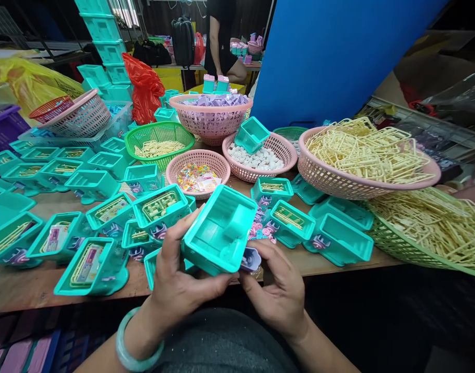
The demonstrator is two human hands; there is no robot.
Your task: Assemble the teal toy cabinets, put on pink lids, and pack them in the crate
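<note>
My left hand point(179, 277) grips a teal plastic toy box point(220, 230), open side up, held just above the table's near edge. My right hand point(278, 290) pinches a small lilac plastic piece point(250, 259) at the box's lower right corner. A pale green bangle point(130, 347) circles my left wrist. Many more teal boxes point(93, 267) lie on the wooden table point(12, 287), some with yellow frames or stickers inside.
Pink baskets hold yellow plastic frames point(367, 150), white beads point(256, 158), coloured bits point(196, 176) and lilac parts point(216, 101); a green basket point(159, 140) holds yellow pieces. A blue board point(331, 57) stands behind. Another person point(222, 41) stands at a far table. Teal boxes are stacked point(103, 36) at left.
</note>
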